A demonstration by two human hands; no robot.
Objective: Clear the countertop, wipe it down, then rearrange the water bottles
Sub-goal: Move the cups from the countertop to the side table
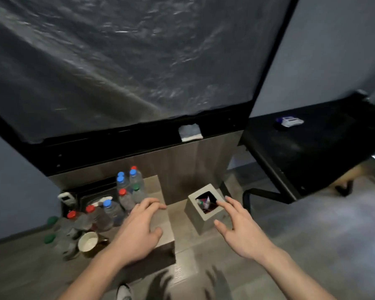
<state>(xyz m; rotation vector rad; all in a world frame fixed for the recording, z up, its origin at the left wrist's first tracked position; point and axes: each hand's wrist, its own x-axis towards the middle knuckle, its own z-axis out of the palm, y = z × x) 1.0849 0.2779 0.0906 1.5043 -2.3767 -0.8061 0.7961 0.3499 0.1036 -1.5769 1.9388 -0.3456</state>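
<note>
Several clear water bottles [126, 198] with blue, red and green caps stand crowded on the left part of a low brown countertop [158, 234]. My left hand [139, 230] hovers over the countertop's right end, fingers spread and relaxed, holding nothing. My right hand [238, 226] reaches with spread fingers to a square grey waste bin [201, 215] on the floor beside the countertop; its fingertips are at the bin's rim. Coloured litter lies inside the bin.
A white cup [88, 242] and a remote control [65, 197] sit among the bottles, beside a black tray [95, 194]. A black desk [307, 146] stands to the right with a small white-blue packet [289, 121] on it. A plastic-covered black panel [117, 68] rises behind.
</note>
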